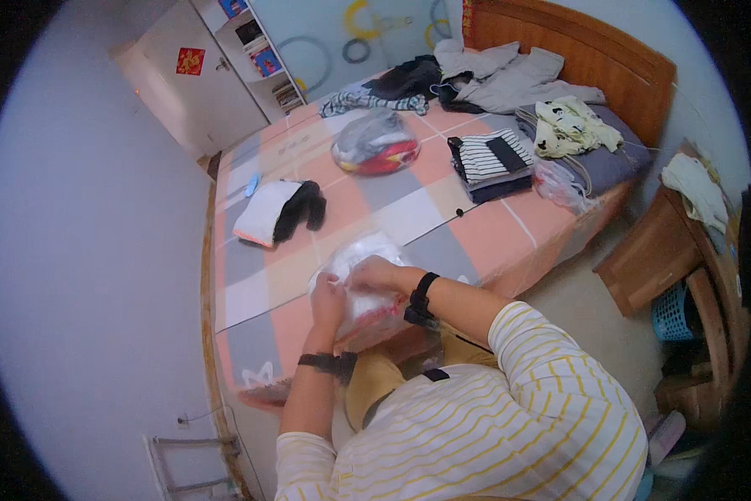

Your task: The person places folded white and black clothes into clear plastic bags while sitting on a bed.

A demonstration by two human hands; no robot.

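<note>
A clear plastic bag (pixel 375 307) with white and some red showing lies at the near edge of the bed, in front of my body. My left hand (pixel 329 300) grips the bag's upper left part, its fingers pinched together. Close beside it, my right hand (pixel 375 275) is curled on the top of the bag, fingers bent inward. The fingertips are partly blurred. Further up the bed, a filled transparent bag (pixel 376 143) holds grey and red items. Left of it lies a folded white and black garment (pixel 269 213).
Folded striped clothes (pixel 491 156) are stacked at the right, by a crumpled plastic bag (pixel 560 185) and a grey pillow (pixel 619 150) bearing a pale yellow garment (pixel 572 128). Loose clothes (pixel 500 75) lie near the wooden headboard (pixel 575 37). A wooden chair (pixel 654 250) stands right of the bed.
</note>
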